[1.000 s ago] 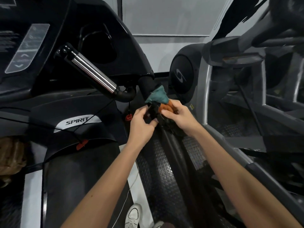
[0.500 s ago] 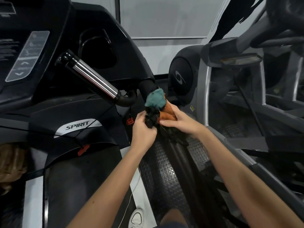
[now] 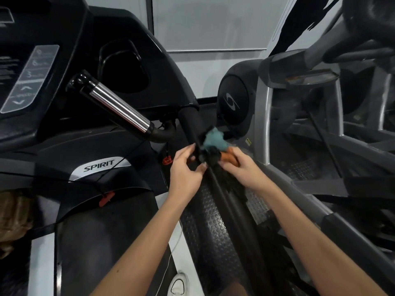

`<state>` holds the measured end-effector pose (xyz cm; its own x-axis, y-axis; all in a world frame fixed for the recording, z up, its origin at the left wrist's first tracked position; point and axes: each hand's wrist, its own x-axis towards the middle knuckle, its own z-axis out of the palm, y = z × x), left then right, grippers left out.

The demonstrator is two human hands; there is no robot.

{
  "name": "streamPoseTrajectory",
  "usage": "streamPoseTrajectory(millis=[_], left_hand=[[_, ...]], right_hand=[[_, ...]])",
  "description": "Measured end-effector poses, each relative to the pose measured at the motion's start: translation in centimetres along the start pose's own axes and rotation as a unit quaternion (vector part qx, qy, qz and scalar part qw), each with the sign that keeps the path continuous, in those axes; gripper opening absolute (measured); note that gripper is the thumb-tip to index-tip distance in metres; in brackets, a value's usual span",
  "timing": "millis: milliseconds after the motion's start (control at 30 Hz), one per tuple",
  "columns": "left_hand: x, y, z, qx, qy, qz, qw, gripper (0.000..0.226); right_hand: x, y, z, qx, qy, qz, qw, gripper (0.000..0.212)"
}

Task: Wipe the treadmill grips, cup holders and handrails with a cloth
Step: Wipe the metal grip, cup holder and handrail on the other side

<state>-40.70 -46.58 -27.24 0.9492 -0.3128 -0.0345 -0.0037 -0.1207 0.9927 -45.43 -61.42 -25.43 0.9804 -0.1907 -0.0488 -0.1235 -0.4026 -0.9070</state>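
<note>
A bunched cloth [image 3: 213, 142], teal on top with orange and black parts, lies against the black right handrail [image 3: 190, 122] of the treadmill. My right hand [image 3: 241, 169] grips the cloth's orange part from the right side of the rail. On the left side my left hand [image 3: 186, 167] curls its fingers round the rail and the cloth's dark edge. The chrome pulse grip [image 3: 119, 107] slants up to the left of my hands. Above it sits the dark cup holder [image 3: 126, 67] in the console.
The console's button panel [image 3: 27, 80] is at far left. A red safety clip [image 3: 167, 160] hangs by the rail, and another red clip [image 3: 106, 197] lies on the SPIRIT motor cover [image 3: 100, 167]. A neighbouring grey machine [image 3: 265, 124] stands close on the right. A white shoe [image 3: 178, 285] shows below.
The cloth has slid a little up the handrail with both hands working it. The teal part now sits more to the right of the rail.
</note>
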Motion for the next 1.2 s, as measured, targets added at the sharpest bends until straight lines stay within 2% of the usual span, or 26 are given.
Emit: streamPoseTrajectory(millis=[133, 200, 367, 433, 533, 567, 667, 700, 767, 867, 1067, 1200], left_hand=[[-0.1, 0.2, -0.1, -0.001, -0.009, -0.008, 1.0, 0.055], [-0.1, 0.2, -0.1, -0.006, -0.012, -0.014, 1.0, 0.056], [-0.4, 0.3, -0.1, -0.009, -0.008, -0.022, 1.0, 0.058], [-0.4, 0.3, 0.0, -0.005, -0.008, -0.024, 1.0, 0.058], [-0.6, 0.5, 0.1, -0.006, 0.003, -0.016, 1.0, 0.056], [-0.7, 0.4, 0.2, -0.005, 0.01, -0.015, 1.0, 0.054], [-1.2, 0.1, 0.3, 0.0, 0.006, -0.024, 1.0, 0.048], [-1.4, -0.1, 0.3, 0.002, 0.002, -0.025, 1.0, 0.049], [-1.7, -0.3, 0.3, 0.0, 0.003, -0.032, 0.999, 0.049], [-1.8, -0.4, 0.3, -0.025, 0.005, -0.049, 0.998, 0.051], [-1.8, -0.2, 0.7, -0.027, 0.004, -0.051, 0.998, 0.051], [-1.9, -0.1, 0.9, -0.045, 0.003, -0.073, 0.996, 0.052]], right_hand=[[3.8, -0.6, 1.0, 0.086, -0.068, 0.077, 0.991, 0.047], [3.1, -0.1, 0.9, 0.075, -0.067, 0.088, 0.991, 0.05], [-4.4, 2.7, -1.0, 0.031, -0.01, 0.056, 0.998, 0.033], [-5.6, 3.0, -1.5, 0.017, -0.014, 0.051, 0.998, 0.036], [-2.9, 1.9, -0.9, -0.011, -0.014, 0.024, 1.0, 0.041], [-1.4, 1.6, -0.4, -0.012, -0.029, 0.022, 0.999, 0.045], [1.9, -0.3, 0.6, 0.057, -0.066, 0.032, 0.996, 0.079], [2.3, -0.7, 0.7, 0.055, -0.063, 0.017, 0.996, 0.082], [2.4, -0.7, 0.6, 0.006, -0.052, -0.028, 0.998, 0.07], [1.7, -0.4, 0.8, -0.009, -0.05, -0.029, 0.998, 0.05], [-3.0, 1.9, -1.2, -0.049, 0.024, -0.056, 0.997, 0.032], [-5.3, 3.2, -1.7, -0.02, 0.019, -0.024, 0.999, 0.028]])
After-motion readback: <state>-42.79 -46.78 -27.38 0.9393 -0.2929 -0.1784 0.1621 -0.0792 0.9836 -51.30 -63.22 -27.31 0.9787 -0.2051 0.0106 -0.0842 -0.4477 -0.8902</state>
